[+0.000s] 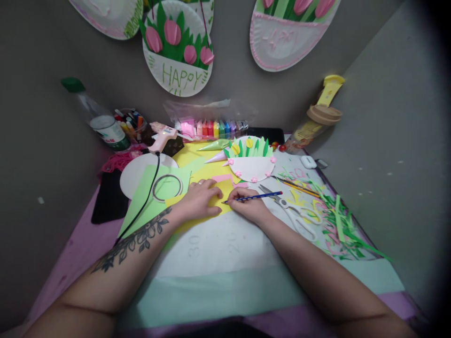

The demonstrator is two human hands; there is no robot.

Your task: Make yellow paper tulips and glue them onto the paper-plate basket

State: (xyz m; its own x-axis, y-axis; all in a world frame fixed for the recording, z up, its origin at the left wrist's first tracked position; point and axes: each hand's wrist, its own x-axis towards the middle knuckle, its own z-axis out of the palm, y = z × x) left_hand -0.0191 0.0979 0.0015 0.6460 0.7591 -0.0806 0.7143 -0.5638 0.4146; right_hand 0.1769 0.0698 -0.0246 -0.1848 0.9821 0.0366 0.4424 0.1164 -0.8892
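two hands meet mid-way on the surface. left hand lies flat, grip wide, pressing the yellow paper. right hand has its grip closed on a blue pencil, tip on the paper near its right edge. scissors lie just beside that hand; the white mat lies bare toward the near edge.

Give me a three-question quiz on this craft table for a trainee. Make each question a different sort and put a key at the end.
1. Fill in: the scissors lie to the ___ of the right hand.
2. The left hand presses flat on: A) yellow paper B) a book C) a phone.
3. True or false: the right hand holds the scissors.

Key: 1 right. 2 A. 3 false; it holds a blue pencil, tip on the yellow paper.
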